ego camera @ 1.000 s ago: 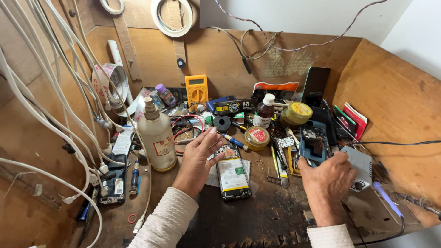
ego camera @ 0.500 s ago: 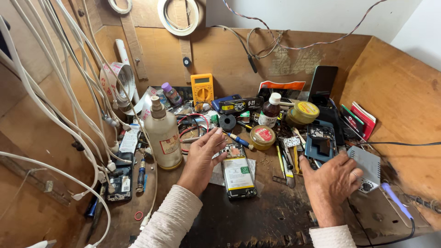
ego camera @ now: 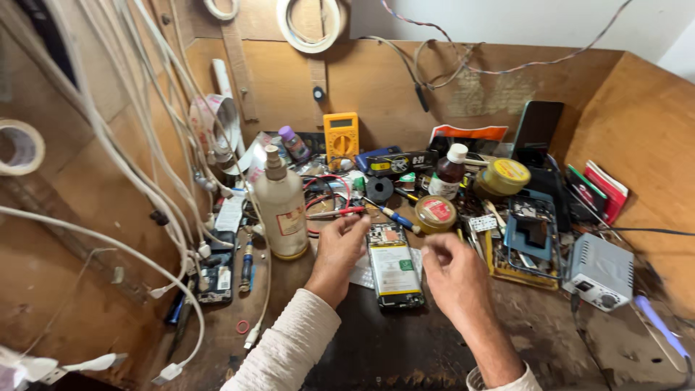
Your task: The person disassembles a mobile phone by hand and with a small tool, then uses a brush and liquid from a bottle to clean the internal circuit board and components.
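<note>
Two hands at an opened smartphone on a cluttered wooden worktop

The black opened smartphone with its back cover off [ego camera: 394, 266] lies flat on the dark wooden worktop [ego camera: 405, 347], its battery and circuit board showing. The left hand [ego camera: 339, 250] rests just left of the smartphone, fingers loosely curled and touching its upper left edge, gripping nothing that I can make out. The right hand [ego camera: 455, 279] hovers just right of the smartphone, fingertips pinched together; whether it holds something small cannot be told. Left of the smartphone stands a cream plastic bottle with a nozzle top [ego camera: 281, 206]. Behind the smartphone leans a yellow multimeter [ego camera: 341, 135], and a round tin with a red label [ego camera: 435, 213] sits just beyond its upper right. A grey box-shaped unit [ego camera: 599, 269] sits well to the right.
</note>
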